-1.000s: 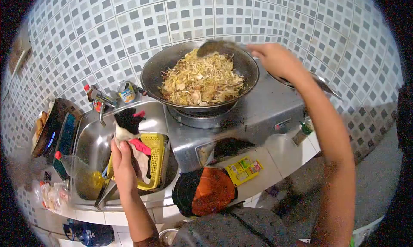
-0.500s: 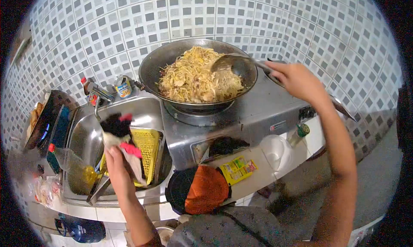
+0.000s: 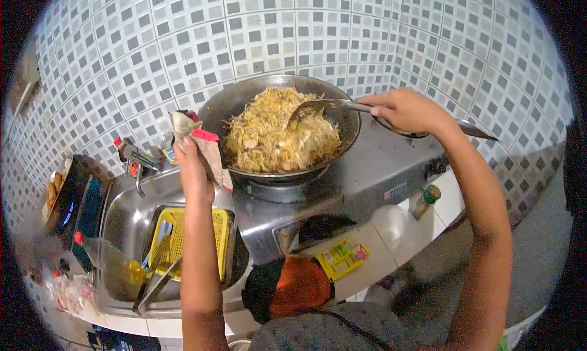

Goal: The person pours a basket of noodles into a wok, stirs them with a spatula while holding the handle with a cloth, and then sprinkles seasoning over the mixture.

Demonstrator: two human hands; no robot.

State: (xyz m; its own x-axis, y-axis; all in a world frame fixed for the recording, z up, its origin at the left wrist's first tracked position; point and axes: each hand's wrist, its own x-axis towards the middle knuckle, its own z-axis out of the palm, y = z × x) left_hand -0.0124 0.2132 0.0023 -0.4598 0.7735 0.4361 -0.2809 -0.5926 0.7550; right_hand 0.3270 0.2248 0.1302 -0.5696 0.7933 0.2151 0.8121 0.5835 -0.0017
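Observation:
A large wok [image 3: 214, 100] full of noodles [image 3: 275, 131] sits on the stove [image 3: 361, 167]. My right hand [image 3: 406, 109] is closed round the handle of a metal ladle [image 3: 306, 111], whose bowl rests in the noodles. At the wok's left rim, my left hand [image 3: 194, 167] is raised, its fingers wrapped round a bunched cloth [image 3: 211, 152] in white, pink and dark colours. Part of the cloth hangs down beside the hand.
The steel sink [image 3: 122, 210] at the left holds a yellow basket [image 3: 223, 229] and tongs. In front of the stove lie a black and orange cloth [image 3: 299, 287], a yellow packet [image 3: 342, 259], a white container [image 3: 391, 222] and a green-capped jar [image 3: 426, 198].
My left hand has moved up with the cloth, from over the sink to the wok's left rim. The ladle's bowl has shifted left in the noodles.

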